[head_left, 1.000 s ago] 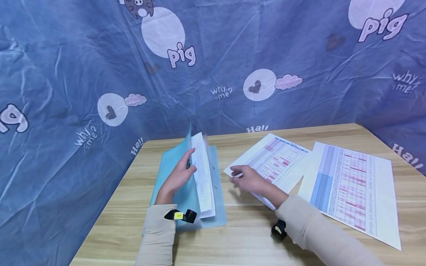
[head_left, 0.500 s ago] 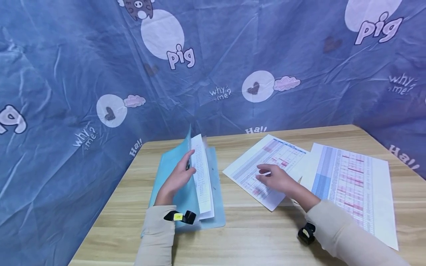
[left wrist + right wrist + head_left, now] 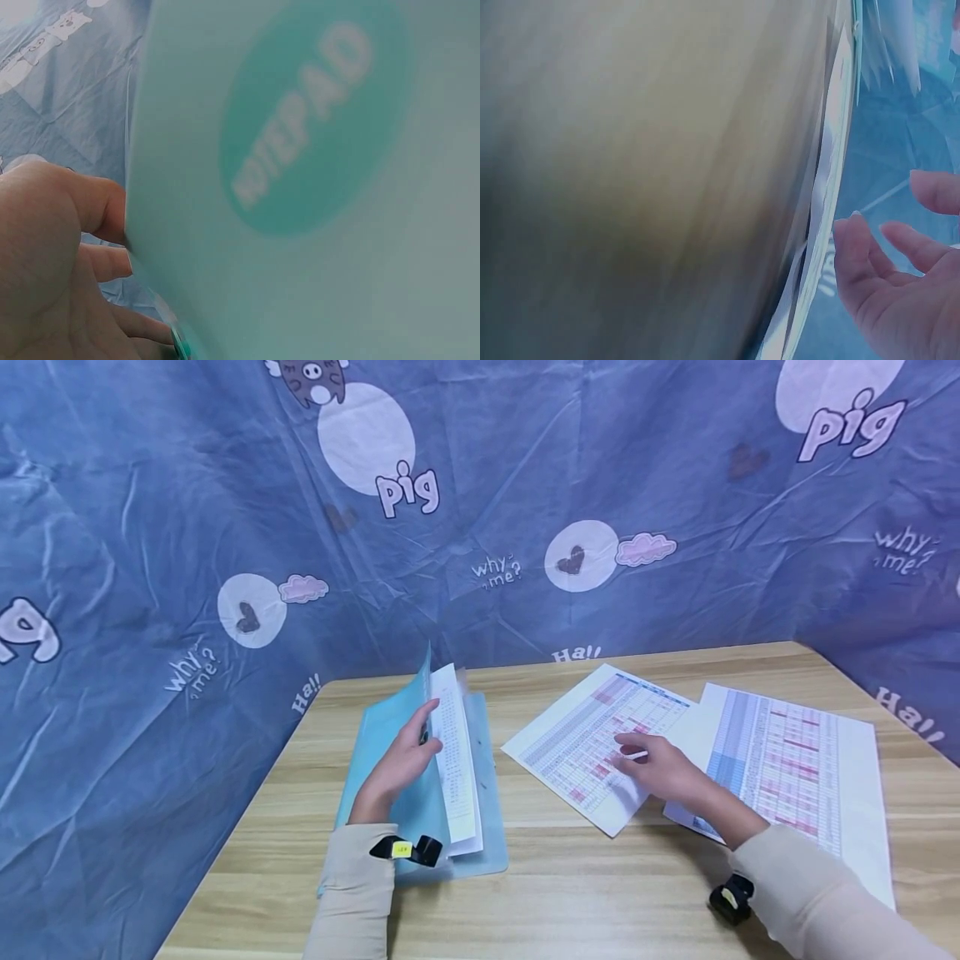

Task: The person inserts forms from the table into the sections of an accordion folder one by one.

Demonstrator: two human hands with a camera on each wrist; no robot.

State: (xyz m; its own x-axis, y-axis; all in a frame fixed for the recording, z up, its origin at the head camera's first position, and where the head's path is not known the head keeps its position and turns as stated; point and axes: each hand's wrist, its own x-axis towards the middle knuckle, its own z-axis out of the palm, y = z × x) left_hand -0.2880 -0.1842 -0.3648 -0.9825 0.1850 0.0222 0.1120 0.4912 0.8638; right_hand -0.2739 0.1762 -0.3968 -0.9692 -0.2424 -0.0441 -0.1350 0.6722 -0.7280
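My left hand (image 3: 401, 764) grips the raised cover edge of a blue folder (image 3: 375, 735), holding it partly open. White printed sheets (image 3: 453, 760) show inside it. Close up in the left wrist view, the cover bears a green oval marked "NOTEPAD" (image 3: 300, 127), with the fingers at its edge. Over a printed sheet with red-marked cells (image 3: 570, 739) hovers my right hand (image 3: 663, 768), fingers loosely bent and nothing visibly held. A gap between thumb and fingers appears in the right wrist view (image 3: 904, 277). Whether a fingertip touches the paper is unclear.
A second printed sheet with a blue column (image 3: 802, 752) lies to the right, near the first sheet's right edge and partly behind the right forearm. Wooden tabletop (image 3: 555, 893) runs beneath everything. A blue patterned cloth (image 3: 480, 593) hangs behind and at both sides.
My right hand has moved rightward, from the first sheet's left edge to over its right part. The left hand and folder have stayed in place.
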